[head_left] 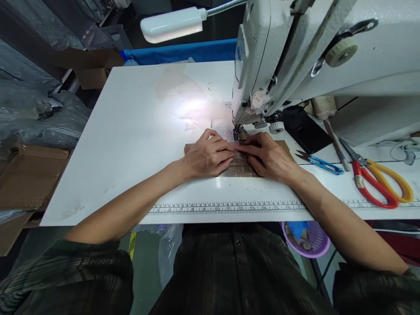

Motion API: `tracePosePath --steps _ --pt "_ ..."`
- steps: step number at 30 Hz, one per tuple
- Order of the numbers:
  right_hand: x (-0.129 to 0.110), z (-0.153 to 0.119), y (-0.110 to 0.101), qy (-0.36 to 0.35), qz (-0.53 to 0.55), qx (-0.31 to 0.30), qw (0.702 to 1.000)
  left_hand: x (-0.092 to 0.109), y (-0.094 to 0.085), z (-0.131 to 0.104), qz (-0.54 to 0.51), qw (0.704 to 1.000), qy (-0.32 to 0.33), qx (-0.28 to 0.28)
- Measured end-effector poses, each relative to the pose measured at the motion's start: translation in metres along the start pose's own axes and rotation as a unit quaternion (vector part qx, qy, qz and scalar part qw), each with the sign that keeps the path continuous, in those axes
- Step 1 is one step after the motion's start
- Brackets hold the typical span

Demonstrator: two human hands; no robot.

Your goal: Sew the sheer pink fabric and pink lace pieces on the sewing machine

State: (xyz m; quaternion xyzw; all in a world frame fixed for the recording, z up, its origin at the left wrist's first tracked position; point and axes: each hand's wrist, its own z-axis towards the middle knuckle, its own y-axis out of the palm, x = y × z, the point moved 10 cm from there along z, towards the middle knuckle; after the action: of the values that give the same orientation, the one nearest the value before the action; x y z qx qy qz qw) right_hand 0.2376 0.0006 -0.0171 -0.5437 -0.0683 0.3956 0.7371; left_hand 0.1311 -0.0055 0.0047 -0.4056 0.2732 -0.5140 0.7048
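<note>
A brown piece of fabric with pale lines lies on the white table just in front of the sewing machine's needle and presser foot. My left hand rests on its left part, fingers bent and close together, holding it down. On the right part, my right hand grips the fabric with bent fingers, its index finger reaching toward the left fingertips. The fingertips of both hands nearly meet just below the presser foot. Parts of the fabric are hidden under the hands.
The sewing machine towers at the upper right. Blue thread snips, red-and-yellow-handled scissors and a black phone lie to the right. A ruler strip runs along the table's front edge. A lamp hangs above.
</note>
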Motion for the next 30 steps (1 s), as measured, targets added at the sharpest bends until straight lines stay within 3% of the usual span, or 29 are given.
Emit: tracePosePath --steps 6,30 --pt "0.0 0.003 0.001 0.023 -0.004 -0.001 1.0 -0.002 -0.001 0.003 -0.027 0.999 0.022 -0.012" --pt "-0.005 -0.002 -0.002 0.027 0.009 -0.003 1.0 -0.019 0.005 -0.001 -0.038 0.997 -0.03 -0.068"
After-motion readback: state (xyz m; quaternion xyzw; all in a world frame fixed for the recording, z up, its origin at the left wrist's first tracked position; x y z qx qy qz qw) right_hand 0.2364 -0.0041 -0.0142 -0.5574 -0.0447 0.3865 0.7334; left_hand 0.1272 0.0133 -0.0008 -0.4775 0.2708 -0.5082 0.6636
